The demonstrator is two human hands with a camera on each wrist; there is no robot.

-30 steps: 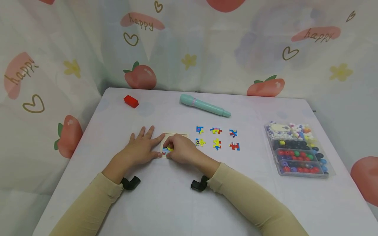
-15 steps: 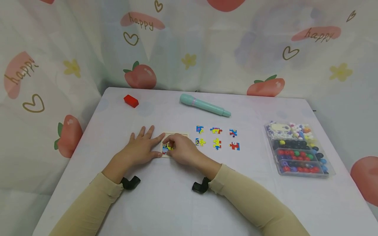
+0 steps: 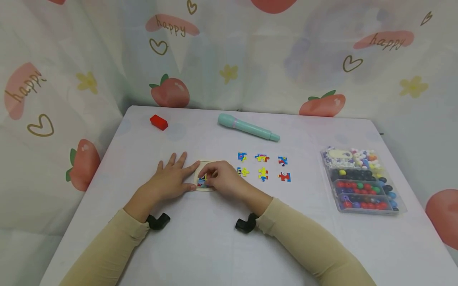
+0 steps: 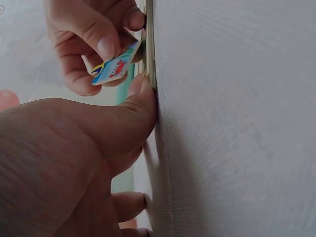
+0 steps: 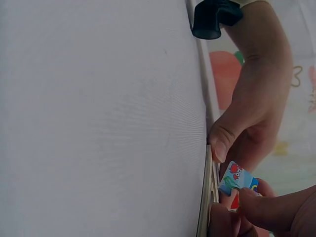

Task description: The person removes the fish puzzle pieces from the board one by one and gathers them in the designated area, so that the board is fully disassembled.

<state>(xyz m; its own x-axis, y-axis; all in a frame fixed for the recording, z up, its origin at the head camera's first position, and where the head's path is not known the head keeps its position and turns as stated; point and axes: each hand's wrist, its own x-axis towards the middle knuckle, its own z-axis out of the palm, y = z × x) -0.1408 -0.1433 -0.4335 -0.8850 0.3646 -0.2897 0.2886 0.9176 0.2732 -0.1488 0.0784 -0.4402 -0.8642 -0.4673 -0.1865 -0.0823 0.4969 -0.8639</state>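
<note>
A shallow wooden puzzle tray (image 3: 204,163) lies flat on the table between the two hands. My left hand (image 3: 169,180) lies palm down with fingers spread, its thumb and forefinger at the tray's left side; in the left wrist view the thumb presses the tray's edge (image 4: 150,44). Over the tray, my right hand (image 3: 226,178) pinches a jigsaw piece (image 4: 116,68) between thumb and fingers. The piece is tilted up, its blue face printed with a red crab, as the right wrist view also shows. The right hand hides much of the tray's inside.
Several loose jigsaw pieces (image 3: 263,174) lie in two rows right of the tray. Behind them rests a mint-green tube-shaped thing (image 3: 248,128). A red block (image 3: 159,122) is at the back left, and a clear divided bead box (image 3: 361,180) at the right.
My right hand and wrist have shifted slightly to the right, and the jigsaw piece in its fingers shows at a different tilt. The left hand has stayed in place.
</note>
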